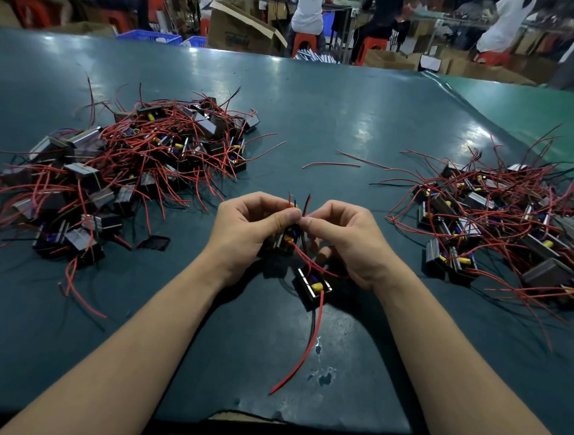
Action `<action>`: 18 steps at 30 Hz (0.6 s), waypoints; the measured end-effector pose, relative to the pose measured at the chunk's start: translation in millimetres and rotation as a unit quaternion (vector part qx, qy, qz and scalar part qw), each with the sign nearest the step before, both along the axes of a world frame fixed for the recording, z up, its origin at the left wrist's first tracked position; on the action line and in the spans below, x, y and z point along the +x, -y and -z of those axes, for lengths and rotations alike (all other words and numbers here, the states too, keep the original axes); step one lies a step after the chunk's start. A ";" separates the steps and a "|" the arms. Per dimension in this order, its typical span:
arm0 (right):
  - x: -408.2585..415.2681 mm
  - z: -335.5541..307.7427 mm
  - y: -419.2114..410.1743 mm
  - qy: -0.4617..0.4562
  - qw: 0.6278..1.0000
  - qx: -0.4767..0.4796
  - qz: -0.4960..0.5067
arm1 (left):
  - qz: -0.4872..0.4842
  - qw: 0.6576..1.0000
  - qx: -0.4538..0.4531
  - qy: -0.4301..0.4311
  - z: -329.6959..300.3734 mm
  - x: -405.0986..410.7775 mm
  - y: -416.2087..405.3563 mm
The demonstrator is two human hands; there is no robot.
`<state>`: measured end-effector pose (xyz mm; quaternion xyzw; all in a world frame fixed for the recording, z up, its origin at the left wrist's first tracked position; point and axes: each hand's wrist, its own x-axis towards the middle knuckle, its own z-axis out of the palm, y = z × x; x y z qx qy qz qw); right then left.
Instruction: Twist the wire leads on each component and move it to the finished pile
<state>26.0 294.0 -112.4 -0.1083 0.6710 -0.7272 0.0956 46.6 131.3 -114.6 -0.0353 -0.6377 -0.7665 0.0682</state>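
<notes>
We see the left hand (250,229) and right hand (342,238) meeting over the green table (316,120), fingers curled, each thumb and forefinger pinching the wire leads (299,203) of one component (286,238) held between them just above the table. Both forearms reach in from the table's near edge. A second component (312,286) lies on the table just nearer us. One pile (127,164) sits left of the hands, another pile (502,220) right.

No text, label or number could be read. Far beyond the hands, an open cardboard box (241,34) behind the table bore dark printing on its side, too blurred to make out.
</notes>
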 end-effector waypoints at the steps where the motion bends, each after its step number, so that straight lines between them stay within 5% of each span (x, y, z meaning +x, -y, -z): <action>1: 0.2 1.1 0.7 -0.003 1.000 0.006 -0.001 | 0.001 1.000 -0.002 0.001 0.1 -0.1 -0.6; 10: 2.2 1.2 2.8 0.004 1.000 0.014 -0.023 | 0.004 1.000 0.011 0.006 1.2 -1.6 -0.7; 14: -1.2 -0.1 2.2 0.055 0.997 -0.017 0.043 | 0.003 0.998 0.051 0.026 0.3 -4.5 2.3; 18: -2.1 2.8 2.5 -0.032 0.989 0.083 0.121 | 0.012 1.000 0.011 0.015 1.3 -4.4 1.2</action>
